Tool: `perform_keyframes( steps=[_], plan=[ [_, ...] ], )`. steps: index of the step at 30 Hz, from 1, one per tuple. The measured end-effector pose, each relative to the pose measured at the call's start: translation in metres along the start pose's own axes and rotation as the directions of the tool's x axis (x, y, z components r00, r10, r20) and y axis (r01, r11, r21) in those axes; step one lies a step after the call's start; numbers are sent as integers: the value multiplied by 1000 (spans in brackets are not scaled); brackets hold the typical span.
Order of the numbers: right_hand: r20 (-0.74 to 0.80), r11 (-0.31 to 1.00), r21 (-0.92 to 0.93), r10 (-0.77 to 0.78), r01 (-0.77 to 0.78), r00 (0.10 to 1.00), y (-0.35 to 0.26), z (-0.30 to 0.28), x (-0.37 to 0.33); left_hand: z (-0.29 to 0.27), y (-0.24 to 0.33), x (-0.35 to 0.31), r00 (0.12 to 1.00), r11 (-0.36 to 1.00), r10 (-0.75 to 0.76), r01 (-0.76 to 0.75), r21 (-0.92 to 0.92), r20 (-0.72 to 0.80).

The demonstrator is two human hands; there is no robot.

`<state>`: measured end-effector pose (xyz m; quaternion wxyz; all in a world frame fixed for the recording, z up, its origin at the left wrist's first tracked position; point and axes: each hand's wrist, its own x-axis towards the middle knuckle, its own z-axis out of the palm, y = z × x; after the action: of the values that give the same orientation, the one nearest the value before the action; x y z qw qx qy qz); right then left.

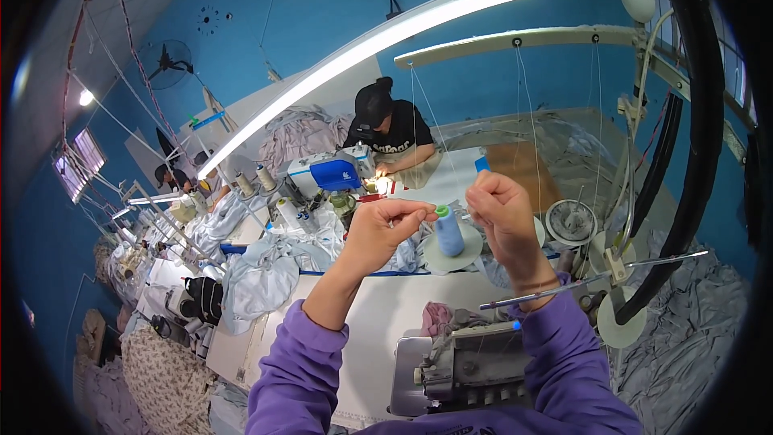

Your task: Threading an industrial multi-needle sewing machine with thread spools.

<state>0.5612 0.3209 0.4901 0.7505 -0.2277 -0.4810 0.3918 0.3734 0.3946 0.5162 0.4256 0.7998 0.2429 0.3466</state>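
A cone of light-blue thread [449,234] with a green top stands on a round pale disc [460,261] in front of me. My left hand [380,229] is closed in a pinch, its fingertips right beside the cone's green top; I cannot see whether they touch it. To the right of the cone, my right hand [501,208] is raised with thumb and fingers pressed together. Whatever either pinch holds is too fine or hidden to make out. Below my forearms sits a grey overlock sewing machine [475,362] on a pale table [362,354].
Across the table a person [390,125] in black works at a white and blue sewing machine [322,171]. Overhead run a tube lamp [394,28] and a thread rail [515,39] with hanging threads. A metal rod [580,280] crosses at right. Pale fabric [270,270] lies left.
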Motion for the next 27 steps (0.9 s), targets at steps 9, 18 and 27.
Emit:
perform_keyframes(
  steps=[9,18,27],
  plan=[
    [64,996,95,-5,-1,998,-1,-6,-1,-1,-1,4,999,998,31,-31,60,8],
    [87,993,114,14,-24,996,-2,-20,-22,-1,2,1,992,951,113,-93,295,-51],
    [104,608,-786,-45,110,994,20,-90,-61,-26,-32,22,913,618,406,-243,747,-39]
  ],
)
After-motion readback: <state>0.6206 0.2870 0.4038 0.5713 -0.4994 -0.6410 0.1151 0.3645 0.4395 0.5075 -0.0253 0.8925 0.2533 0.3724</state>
